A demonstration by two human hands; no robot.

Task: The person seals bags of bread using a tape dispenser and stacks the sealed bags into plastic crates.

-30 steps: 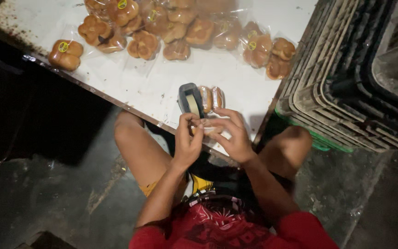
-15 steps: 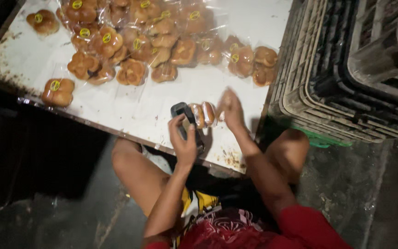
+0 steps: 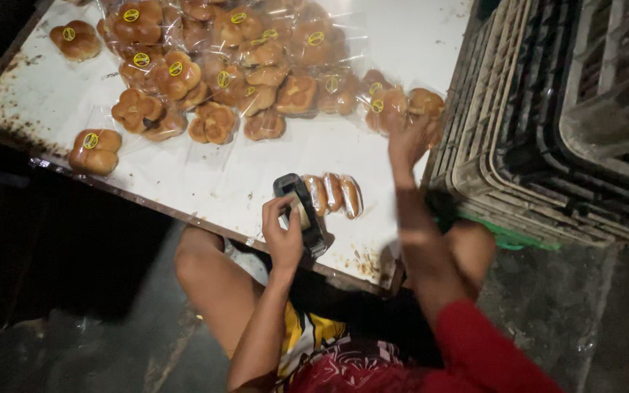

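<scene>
The right hand (image 3: 410, 140) has reached to 1 o'clock, fingers closing on a bagged bun (image 3: 425, 103); the left hand (image 3: 284, 231) grips the tape dispenser (image 3: 301, 212) beside stacked crates (image 3: 547, 124)

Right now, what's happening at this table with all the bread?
A seated person works at a white table piled with bagged buns bearing yellow stickers. The left hand grips a black tape dispenser at the near edge, beside three rolls of tape. The right hand reaches to a bagged bun next to stacked plastic crates.
</scene>
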